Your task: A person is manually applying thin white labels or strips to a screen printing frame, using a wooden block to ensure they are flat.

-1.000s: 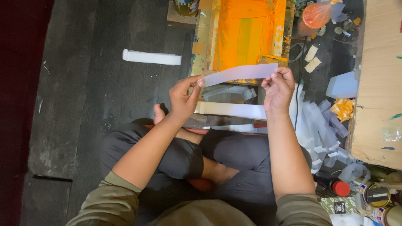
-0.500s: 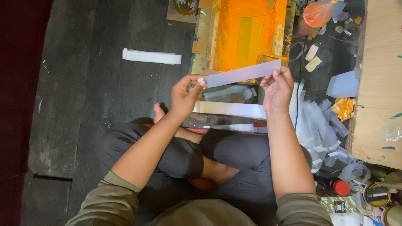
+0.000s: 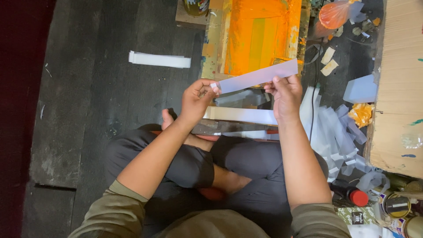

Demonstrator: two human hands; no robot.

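I sit cross-legged on a dark floor and hold a long pale paper strip between both hands, above my knees. My left hand pinches the strip's left end. My right hand grips it near the right end, thumb on top. The strip tilts up to the right. Below it a stack of similar white strips lies in front of my legs. An orange paint-covered printing frame lies just beyond my hands.
Another bundle of white strips lies on the floor at the left. Loose cut strips pile at the right beside a cardboard box. Paint tins and a red-capped bottle stand at the lower right. An orange plastic bag lies at the top.
The strip has shifted slightly as my fingers adjusted their grip; my hands stay in nearly the same place.
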